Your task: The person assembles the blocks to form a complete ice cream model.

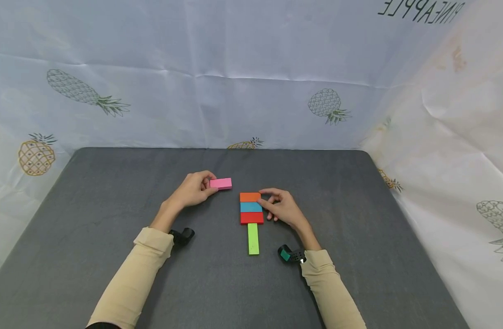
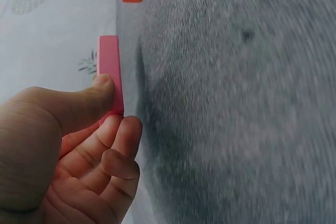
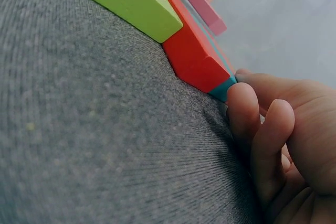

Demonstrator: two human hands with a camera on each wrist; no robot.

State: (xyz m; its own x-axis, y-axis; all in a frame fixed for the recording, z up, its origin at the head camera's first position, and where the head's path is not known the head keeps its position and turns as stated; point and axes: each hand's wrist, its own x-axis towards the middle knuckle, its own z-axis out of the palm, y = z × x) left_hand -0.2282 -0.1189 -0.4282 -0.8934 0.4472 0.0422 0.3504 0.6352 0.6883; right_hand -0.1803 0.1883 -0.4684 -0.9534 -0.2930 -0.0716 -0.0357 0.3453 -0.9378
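My left hand (image 1: 194, 188) pinches one end of a pink block (image 1: 221, 183) between thumb and fingers. In the left wrist view the pink block (image 2: 109, 61) points away from the fingertips, apart from the other blocks. On the table an orange block (image 1: 249, 197), a blue block (image 1: 250, 207) and a red block (image 1: 251, 218) lie side by side, touching. A green block (image 1: 253, 239) extends lengthwise from the red one toward me. My right hand (image 1: 282, 206) has thumb and index finger at the orange block's right end; its other fingers curl beside the row.
The blocks lie on a dark grey tabletop (image 1: 218, 283). A pineapple-printed white cloth (image 1: 251, 41) hangs behind the far edge and at the sides. Both wrists wear black straps with small devices, the right one (image 1: 290, 254) partly green.
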